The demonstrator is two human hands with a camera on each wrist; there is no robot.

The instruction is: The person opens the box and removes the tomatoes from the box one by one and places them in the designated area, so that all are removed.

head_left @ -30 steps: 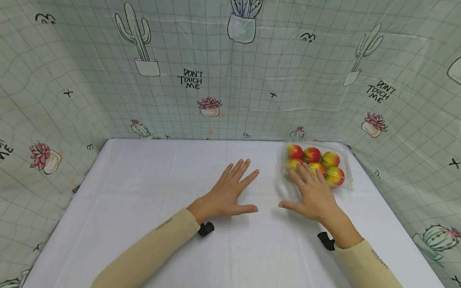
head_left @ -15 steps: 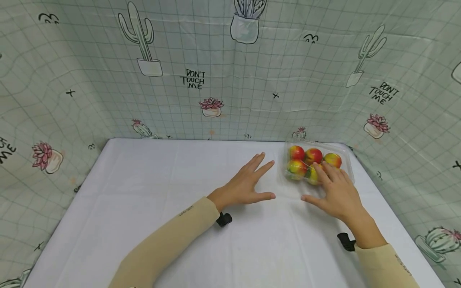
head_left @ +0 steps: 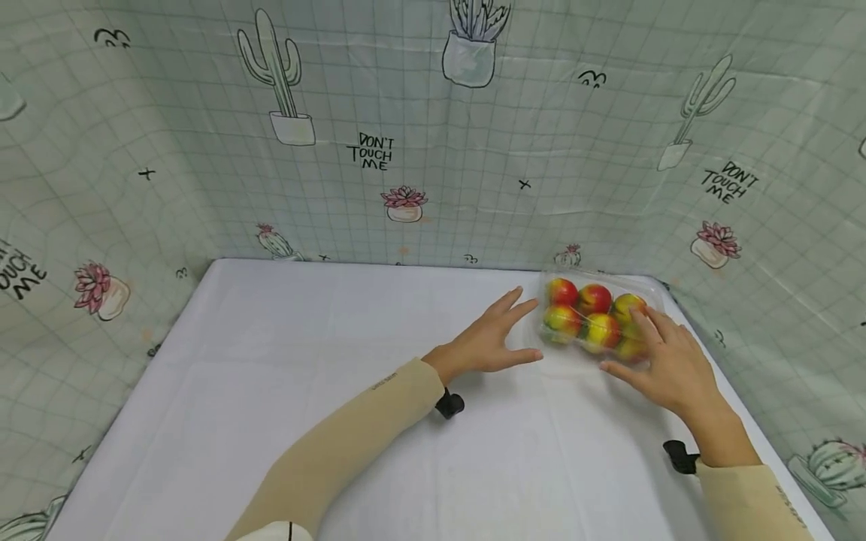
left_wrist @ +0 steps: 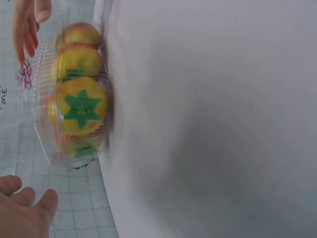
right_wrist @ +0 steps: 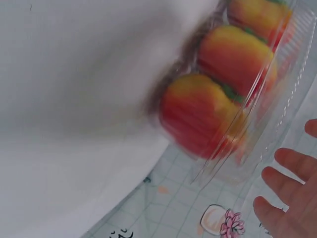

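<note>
Beige sleeves (head_left: 358, 432) bear small dark lettering (head_left: 383, 381) near their cuffs (head_left: 426, 383), a black fitting (head_left: 449, 404) beside each.

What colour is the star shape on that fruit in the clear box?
The star shape is green, seen best in the left wrist view.

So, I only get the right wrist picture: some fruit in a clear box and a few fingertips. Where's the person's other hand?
Observer: In the head view, the left hand is out to the left of the clear box.
Visitor: How many fruits are there altogether?
Observer: The head view shows six fruits, in two rows of three.
Visitor: Anything on the sides I can't see?
Observer: In the left wrist view, one fruit bears a green star shape.
</note>
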